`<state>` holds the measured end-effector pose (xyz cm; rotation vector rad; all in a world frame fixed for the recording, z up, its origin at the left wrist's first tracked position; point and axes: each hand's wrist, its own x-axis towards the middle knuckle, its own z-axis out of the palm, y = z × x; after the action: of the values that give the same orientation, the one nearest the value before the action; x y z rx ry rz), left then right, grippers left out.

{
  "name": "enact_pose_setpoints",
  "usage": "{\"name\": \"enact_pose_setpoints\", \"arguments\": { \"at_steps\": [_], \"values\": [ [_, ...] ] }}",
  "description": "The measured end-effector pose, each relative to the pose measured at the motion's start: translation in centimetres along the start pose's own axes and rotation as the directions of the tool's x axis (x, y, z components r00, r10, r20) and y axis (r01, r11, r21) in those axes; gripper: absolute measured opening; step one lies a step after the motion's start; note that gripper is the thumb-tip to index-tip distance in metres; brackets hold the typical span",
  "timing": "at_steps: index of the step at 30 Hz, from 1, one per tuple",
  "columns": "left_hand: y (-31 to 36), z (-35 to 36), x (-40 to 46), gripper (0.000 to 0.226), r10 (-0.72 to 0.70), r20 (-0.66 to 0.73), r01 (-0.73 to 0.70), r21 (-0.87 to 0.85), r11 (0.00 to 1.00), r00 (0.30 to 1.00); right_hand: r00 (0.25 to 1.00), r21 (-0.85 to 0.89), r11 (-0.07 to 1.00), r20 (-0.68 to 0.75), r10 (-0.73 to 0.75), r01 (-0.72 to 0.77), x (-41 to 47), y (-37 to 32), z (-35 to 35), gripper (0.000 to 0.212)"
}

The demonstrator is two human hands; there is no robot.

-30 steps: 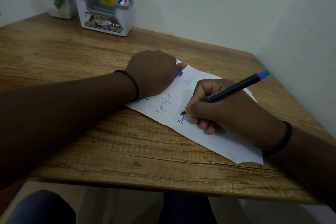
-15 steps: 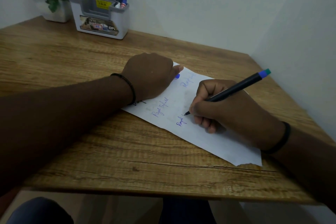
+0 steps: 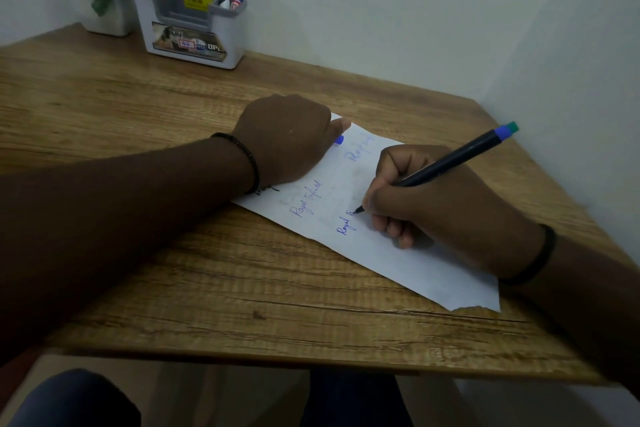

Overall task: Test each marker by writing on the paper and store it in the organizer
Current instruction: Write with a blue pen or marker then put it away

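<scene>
Now the slim black marker with a blue-and-green end [image 3: 446, 166] has carried its tip on past the finished blue word "Royal" and begun the next letter, where a second ago only the first strokes stood. It lies pinched in the curled fingers [image 3: 394, 229] of the right hand [image 3: 433, 204], tip touching the torn white sheet of paper [image 3: 398, 260] just ahead of them. That reads as a marker passing its test, with storing not yet done. Across the sheet the left hand [image 3: 287, 139] rests curled on the paper's far corner, apparently holding a small blue cap [image 3: 338, 140]. Well beyond both hands, on the wooden worktop [image 3: 138, 121], stands the grey plastic organizer [image 3: 194, 28], already holding several markers.
</scene>
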<state>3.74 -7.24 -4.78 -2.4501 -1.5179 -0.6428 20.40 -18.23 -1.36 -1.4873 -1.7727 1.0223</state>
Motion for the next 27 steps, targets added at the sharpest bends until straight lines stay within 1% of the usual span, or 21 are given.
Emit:
{"name": "enact_pose_setpoints", "arguments": {
  "at_steps": [3,6,9,13,16,18,21,23,27],
  "values": [
    [-0.12,-0.04,0.03,0.048,-0.002,-0.004,0.002,0.000,1.000,1.000,1.000,0.011,1.000,-0.021,-0.001,0.001,-0.04,0.07,0.10,0.021],
    [0.03,0.03,0.04,0.048,0.004,0.011,-0.004,0.003,1.000,1.000,0.999,0.048,0.999,-0.043,0.019,-0.017,-0.06,0.04,0.13,0.016],
    [-0.02,0.02,0.05,0.047,0.010,0.010,-0.011,0.010,1.000,1.000,1.000,0.054,0.998,-0.020,0.022,-0.021,-0.05,-0.29,0.33,0.013],
    [-0.08,-0.02,-0.02,0.047,0.004,0.014,-0.004,0.018,1.000,1.000,0.999,0.005,1.000,-0.038,0.027,-0.027,-0.08,-0.15,0.13,0.019],
    [0.00,0.02,-0.07,0.047,0.009,0.004,-0.009,0.020,1.000,1.000,0.998,0.019,0.999,-0.052,0.035,-0.034,-0.15,-0.21,0.10,0.023],
    [-0.06,-0.08,-0.03,0.046,0.004,0.012,-0.004,0.019,1.000,1.000,0.999,0.026,0.999,-0.039,0.027,-0.026,-0.11,-0.26,0.23,0.021],
    [-0.05,-0.15,0.04,0.047,-0.002,0.027,0.002,0.018,1.000,1.000,0.998,0.010,1.000,-0.063,0.020,-0.020,0.03,0.04,0.25,0.020],
    [0.01,0.00,0.02,0.046,0.003,0.023,-0.003,0.014,1.000,1.000,0.997,0.007,1.000,-0.074,0.025,-0.025,-0.02,0.06,0.22,0.021],
    [-0.13,0.10,0.03,0.048,0.008,0.010,-0.008,0.008,1.000,1.000,0.997,0.029,0.999,-0.064,0.036,-0.034,-0.06,-0.11,0.26,0.017]
  ]
}}
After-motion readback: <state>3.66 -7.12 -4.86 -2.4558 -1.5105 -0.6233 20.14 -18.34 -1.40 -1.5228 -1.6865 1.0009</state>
